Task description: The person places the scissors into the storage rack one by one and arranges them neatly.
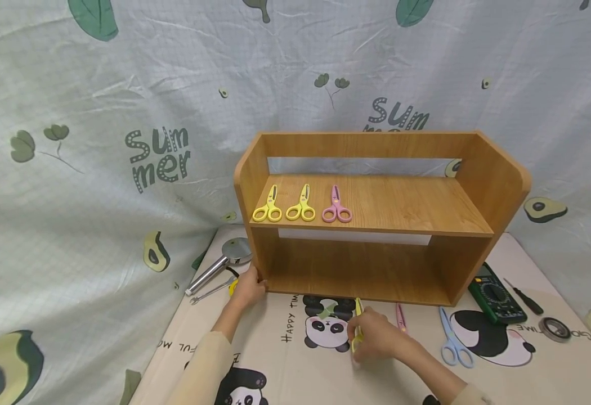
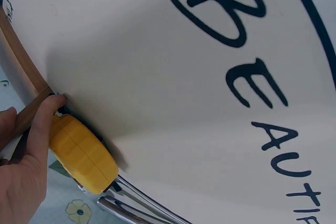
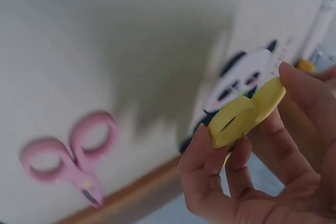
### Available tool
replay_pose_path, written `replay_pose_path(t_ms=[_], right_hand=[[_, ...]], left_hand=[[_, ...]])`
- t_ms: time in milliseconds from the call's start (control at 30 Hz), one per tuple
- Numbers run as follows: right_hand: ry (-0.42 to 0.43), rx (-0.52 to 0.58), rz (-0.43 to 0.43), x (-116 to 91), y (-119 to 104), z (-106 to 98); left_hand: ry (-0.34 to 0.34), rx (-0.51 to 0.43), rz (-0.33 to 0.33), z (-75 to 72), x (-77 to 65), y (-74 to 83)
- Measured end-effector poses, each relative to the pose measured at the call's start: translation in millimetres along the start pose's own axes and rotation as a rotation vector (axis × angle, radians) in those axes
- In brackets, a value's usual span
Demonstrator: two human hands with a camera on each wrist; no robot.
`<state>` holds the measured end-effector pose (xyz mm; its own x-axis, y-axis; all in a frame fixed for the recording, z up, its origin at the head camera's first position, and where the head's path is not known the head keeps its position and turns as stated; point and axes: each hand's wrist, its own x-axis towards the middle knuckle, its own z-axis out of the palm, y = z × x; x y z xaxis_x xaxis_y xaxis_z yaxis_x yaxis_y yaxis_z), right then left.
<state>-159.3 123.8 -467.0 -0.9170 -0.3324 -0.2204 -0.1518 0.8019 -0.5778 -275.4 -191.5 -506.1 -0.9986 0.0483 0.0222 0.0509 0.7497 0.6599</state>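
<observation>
My left hand [image 1: 247,289] grips the lower left corner of a two-tier wooden shelf [image 1: 407,202]; in the left wrist view thumb and finger lie on either side of its panel [image 2: 32,109]. A yellow tape measure [image 2: 84,153] stands right beside that hand. In front of the shelf, my right hand [image 1: 376,334] holds yellow scissors [image 3: 269,98] by the handles, blades toward the shelf. Two yellow scissors [image 1: 303,207] and one pink pair [image 1: 336,206] lie in a row on the upper board. Other pink scissors [image 3: 84,182] lie on the table, partly hidden by my right hand in the head view.
Light blue scissors [image 1: 450,334] lie right of my right hand. Farther right are a green multimeter [image 1: 498,297], a screwdriver [image 1: 528,301] and a black tape roll [image 1: 554,329]. Left of the shelf lie a chrome shower head [image 1: 236,250] and a wrench [image 1: 213,291]. A printed curtain hangs behind.
</observation>
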Motion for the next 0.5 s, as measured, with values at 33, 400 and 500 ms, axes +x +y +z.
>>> replay_pose_path(t_ms=[33, 400, 500], right_hand=[[-0.007, 0.005, 0.004, -1.1, -3.4, -3.5], [-0.055, -0.020, -0.048, -19.4, -36.0, -46.2], [-0.062, -0.031, -0.088, -25.6, -44.0, -60.7]], left_hand=[[0.002, -0.001, 0.000, 0.2, 0.1, -0.4], [0.029, -0.005, 0.032, 0.4, -1.8, 0.5], [0.021, -0.010, 0.027, 0.8, -1.0, 0.3]])
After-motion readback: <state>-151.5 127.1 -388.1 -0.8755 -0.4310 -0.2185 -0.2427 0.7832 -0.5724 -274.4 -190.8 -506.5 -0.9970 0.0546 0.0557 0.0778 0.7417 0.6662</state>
